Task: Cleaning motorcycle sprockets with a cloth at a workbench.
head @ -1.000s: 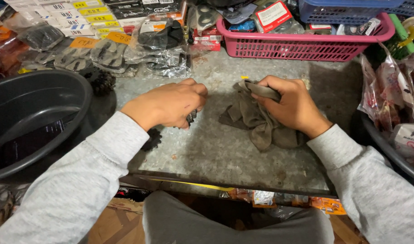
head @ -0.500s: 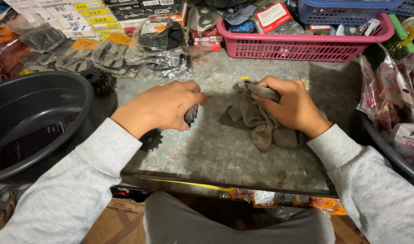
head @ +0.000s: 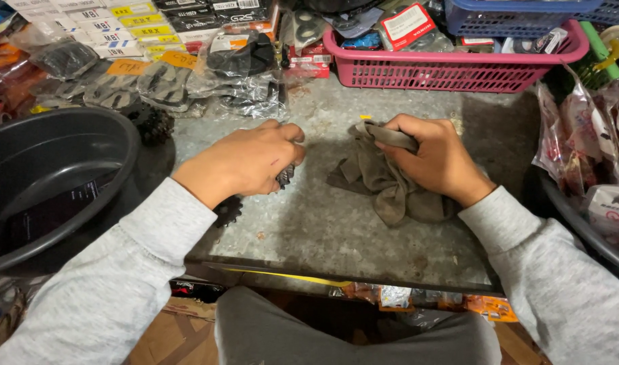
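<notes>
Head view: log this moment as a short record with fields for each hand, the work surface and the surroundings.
left hand: left hand closed over a small dark toothed metal part
right hand: right hand gripping a crumpled grey-brown cloth rag
surface: mottled grey metal worktop
left side: large black plastic tub
behind: pink plastic mesh basket; bagged dark parts
near the left wrist: black toothed sprocket

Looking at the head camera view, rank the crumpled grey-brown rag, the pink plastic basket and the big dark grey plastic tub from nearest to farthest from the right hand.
1. Crumpled grey-brown rag: gripped in the right hand.
2. Pink plastic basket: behind the hand, at the back of the bench.
3. Big dark grey plastic tub: far left, beyond the left hand.
</notes>
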